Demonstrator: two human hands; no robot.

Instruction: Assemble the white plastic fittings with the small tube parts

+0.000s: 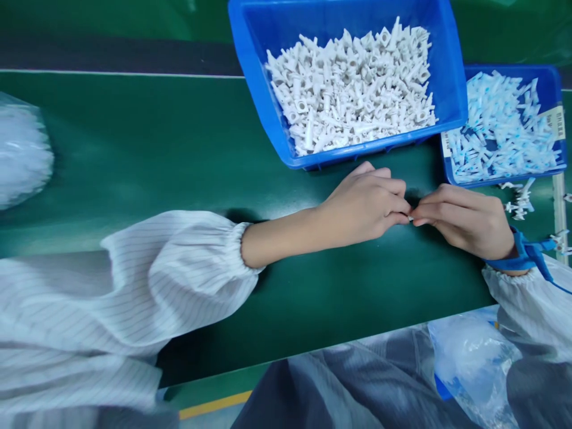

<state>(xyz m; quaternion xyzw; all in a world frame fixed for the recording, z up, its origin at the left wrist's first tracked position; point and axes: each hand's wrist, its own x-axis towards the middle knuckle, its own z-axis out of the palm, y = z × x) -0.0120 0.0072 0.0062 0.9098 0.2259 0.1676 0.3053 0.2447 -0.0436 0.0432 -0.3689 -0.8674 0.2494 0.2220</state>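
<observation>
My left hand and my right hand meet over the green table, fingertips almost touching. Between them shows a tiny bit of a white part; most of it is hidden by the fingers. Both hands are closed in a pinch around it. A blue strap circles my right wrist. Just beyond my left hand stands a large blue bin heaped with small white plastic pieces. Past my right hand is a shallower blue tray of small translucent pieces with light-blue tips.
Several small white assembled pieces lie on the table right of my right hand, near a pale strip. A clear bag of white pieces sits at the far left. Another plastic bag is below the table's front edge.
</observation>
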